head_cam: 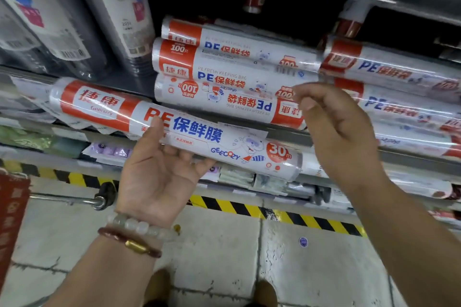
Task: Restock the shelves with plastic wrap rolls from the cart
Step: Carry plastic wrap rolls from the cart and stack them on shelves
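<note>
My left hand (pixel 159 172) grips a white and orange plastic wrap roll (pixel 224 142) from below, palm up, thumb on its front. The roll lies slanted in front of the shelf edge (pixel 336 139). On the shelf behind it, three similar rolls (pixel 232 77) are stacked. My right hand (pixel 334 129) hovers in front of the right end of that stack, fingers loosely bent and holding nothing. More rolls (pixel 399 87) lie piled to the right.
Tall packs of cups (pixel 119 7) stand on the shelf at the upper left. Lower shelves hold flat packets (pixel 239 177). A yellow and black striped strip (pixel 274 212) runs along the floor. A cart's metal bar (pixel 74 200) and a red sign (pixel 12 214) are at the left.
</note>
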